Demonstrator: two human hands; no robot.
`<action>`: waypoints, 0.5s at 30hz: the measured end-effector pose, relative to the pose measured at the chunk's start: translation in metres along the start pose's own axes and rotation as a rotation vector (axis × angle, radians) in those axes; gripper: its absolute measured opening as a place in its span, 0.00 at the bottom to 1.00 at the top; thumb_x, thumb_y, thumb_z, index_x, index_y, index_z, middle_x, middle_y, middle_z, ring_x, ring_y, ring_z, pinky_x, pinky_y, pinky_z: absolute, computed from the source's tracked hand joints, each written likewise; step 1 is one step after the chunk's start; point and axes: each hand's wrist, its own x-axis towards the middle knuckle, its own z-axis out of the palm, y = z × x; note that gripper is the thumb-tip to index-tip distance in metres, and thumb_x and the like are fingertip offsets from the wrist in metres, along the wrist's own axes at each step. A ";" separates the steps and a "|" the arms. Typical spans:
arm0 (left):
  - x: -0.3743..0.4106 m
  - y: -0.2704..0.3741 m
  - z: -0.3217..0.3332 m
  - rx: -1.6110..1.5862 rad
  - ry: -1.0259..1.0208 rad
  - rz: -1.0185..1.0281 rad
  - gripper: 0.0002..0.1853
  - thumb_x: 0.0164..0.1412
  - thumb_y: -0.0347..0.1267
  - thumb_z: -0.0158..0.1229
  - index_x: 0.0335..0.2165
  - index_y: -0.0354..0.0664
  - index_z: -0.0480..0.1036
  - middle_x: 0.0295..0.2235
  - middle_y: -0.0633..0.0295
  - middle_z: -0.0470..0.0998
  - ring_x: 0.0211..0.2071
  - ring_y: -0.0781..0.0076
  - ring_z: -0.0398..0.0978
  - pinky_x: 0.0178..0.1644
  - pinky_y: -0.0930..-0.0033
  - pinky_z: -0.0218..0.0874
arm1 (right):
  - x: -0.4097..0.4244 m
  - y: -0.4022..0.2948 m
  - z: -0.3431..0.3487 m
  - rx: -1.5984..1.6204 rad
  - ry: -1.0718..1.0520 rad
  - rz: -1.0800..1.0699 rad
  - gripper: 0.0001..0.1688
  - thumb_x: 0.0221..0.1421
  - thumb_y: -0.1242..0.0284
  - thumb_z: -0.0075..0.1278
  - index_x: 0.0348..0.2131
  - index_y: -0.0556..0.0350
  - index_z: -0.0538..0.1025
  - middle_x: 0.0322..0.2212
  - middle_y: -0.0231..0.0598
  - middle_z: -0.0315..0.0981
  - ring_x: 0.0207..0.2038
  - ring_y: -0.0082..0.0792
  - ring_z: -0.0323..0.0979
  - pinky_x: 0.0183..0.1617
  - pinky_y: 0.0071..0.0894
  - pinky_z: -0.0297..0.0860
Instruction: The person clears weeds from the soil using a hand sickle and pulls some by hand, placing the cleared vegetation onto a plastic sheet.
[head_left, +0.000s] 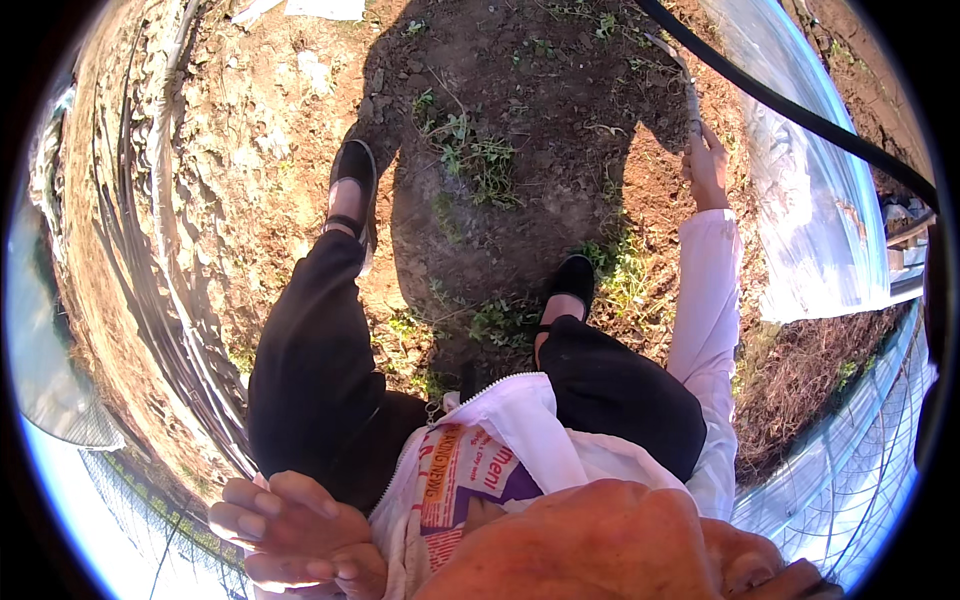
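Note:
Near the bottom left, my left hand (307, 529) is raised beside the zipped light jacket (517, 409), its fingers loosely curled with nothing visible in them. My right hand (706, 166) reaches forward at the upper right, its fingers closed around one end of a thin stick-like tool (691, 101). The far end of that tool is curved and lies over the soil; its exact kind cannot be told. Small green weeds (480, 157) grow in the shaded soil between the two black shoes (355, 169).
A black hose or cable (780, 97) crosses the upper right. Clear plastic sheeting (817, 225) lies right of my right arm. Long dark pipes or hoses (139, 232) run along the left. Dry plant matter (802, 382) lies at the lower right.

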 end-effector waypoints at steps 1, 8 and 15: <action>0.001 -0.001 -0.001 0.008 0.002 0.000 0.09 0.54 0.35 0.66 0.27 0.52 0.71 0.45 0.58 0.62 0.48 0.62 0.57 0.27 0.73 0.59 | -0.008 -0.008 0.007 -0.005 -0.018 0.047 0.26 0.64 0.72 0.44 0.60 0.56 0.65 0.17 0.25 0.63 0.14 0.16 0.57 0.16 0.21 0.55; 0.001 -0.004 -0.008 0.059 0.025 0.040 0.08 0.54 0.35 0.66 0.27 0.52 0.72 0.46 0.58 0.63 0.48 0.61 0.57 0.27 0.73 0.59 | -0.178 0.018 0.008 -0.211 -0.425 -0.109 0.26 0.60 0.76 0.48 0.58 0.56 0.70 0.18 0.22 0.65 0.17 0.14 0.54 0.21 0.20 0.52; 0.003 0.000 -0.009 0.053 -0.050 0.057 0.08 0.54 0.35 0.66 0.28 0.52 0.73 0.46 0.58 0.64 0.48 0.61 0.58 0.28 0.73 0.59 | -0.059 0.027 -0.024 -0.407 0.049 -0.155 0.26 0.62 0.70 0.47 0.58 0.57 0.69 0.18 0.30 0.69 0.16 0.18 0.61 0.20 0.25 0.57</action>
